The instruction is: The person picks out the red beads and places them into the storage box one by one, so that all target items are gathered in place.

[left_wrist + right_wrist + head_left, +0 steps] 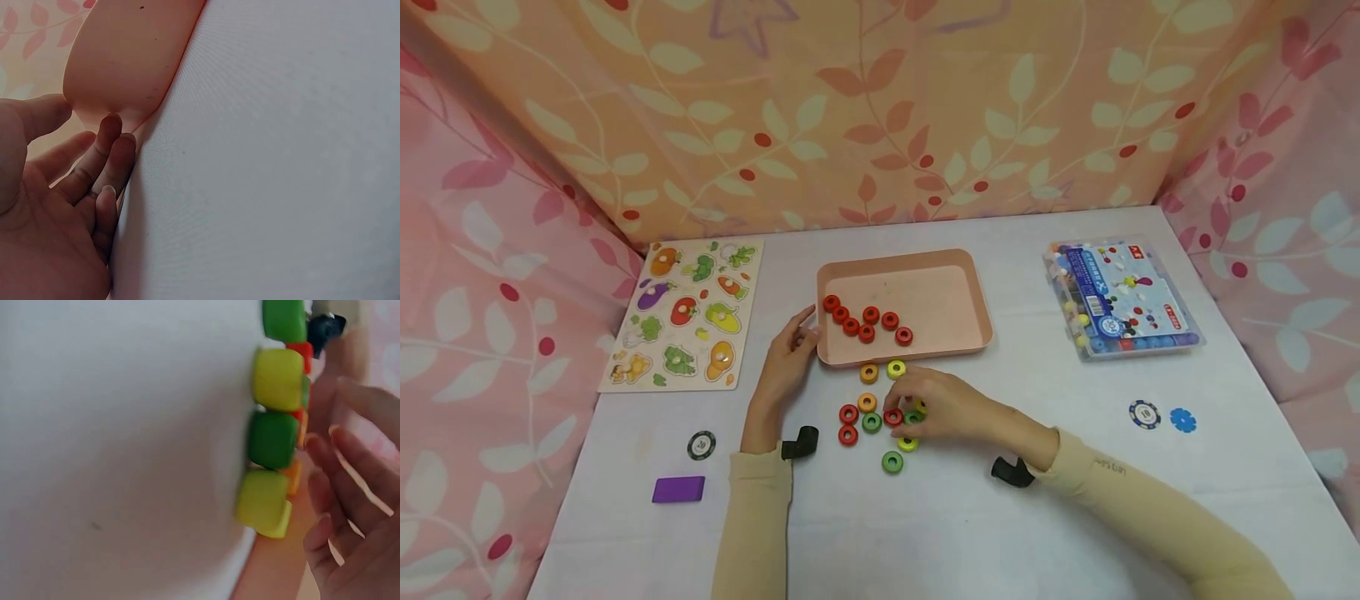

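Note:
My left hand [788, 354] rests against the left end of a shallow pink tray [917, 354], its thumb at the rim and its loosely bent fingertips at the outer wall in the left wrist view. Several red ring beads [871, 315] lie inside the tray's left half. Over a cluster of loose beads on the table, my right hand [947, 404] hovers with fingers bent and apart; its fingertips overlap a red bead [891, 417] in the head view. Around it lie a green bead [872, 422], an orange bead [867, 402] and a yellow bead [896, 369]. The right hand partly covers some green and yellow ones.
A vegetable puzzle board [692, 312] lies at the back left, and a clear case of colourful pieces [1123, 296] at the back right. Poker chips [702, 445] and a purple block [678, 489] sit left; two more chips [1145, 414] lie right. Patterned curtains [880, 108] enclose the table.

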`<state>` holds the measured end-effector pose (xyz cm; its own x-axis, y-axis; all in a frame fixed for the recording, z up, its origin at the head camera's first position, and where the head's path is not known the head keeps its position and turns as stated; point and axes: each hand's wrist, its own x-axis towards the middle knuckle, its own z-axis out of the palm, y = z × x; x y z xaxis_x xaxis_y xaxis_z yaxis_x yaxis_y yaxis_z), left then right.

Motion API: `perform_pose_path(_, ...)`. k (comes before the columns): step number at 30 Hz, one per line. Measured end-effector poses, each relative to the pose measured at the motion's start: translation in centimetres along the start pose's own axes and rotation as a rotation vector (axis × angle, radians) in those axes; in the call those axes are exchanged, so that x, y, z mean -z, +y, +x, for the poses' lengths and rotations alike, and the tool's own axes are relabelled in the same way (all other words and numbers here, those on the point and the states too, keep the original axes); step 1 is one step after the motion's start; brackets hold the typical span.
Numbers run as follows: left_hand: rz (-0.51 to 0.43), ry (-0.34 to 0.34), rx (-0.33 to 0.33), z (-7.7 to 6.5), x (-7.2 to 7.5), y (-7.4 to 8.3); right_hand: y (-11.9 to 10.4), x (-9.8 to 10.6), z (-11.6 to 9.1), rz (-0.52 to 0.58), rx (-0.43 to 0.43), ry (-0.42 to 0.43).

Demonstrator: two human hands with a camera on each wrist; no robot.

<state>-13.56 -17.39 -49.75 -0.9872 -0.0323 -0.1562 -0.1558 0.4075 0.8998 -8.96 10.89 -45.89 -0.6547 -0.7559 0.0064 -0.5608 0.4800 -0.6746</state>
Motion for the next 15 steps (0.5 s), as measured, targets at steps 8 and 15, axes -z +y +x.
perform_pose_path(8,0.014,-0.006,0.008,0.0,0.0,-0.1,0.2,-1.3,0.1,-0.122,-0.011,0.011)
perform_pose_path(15,0.016,-0.003,-0.003,-0.1,0.0,0.0,0.2,-0.9,0.6,-0.142,0.010,0.047)
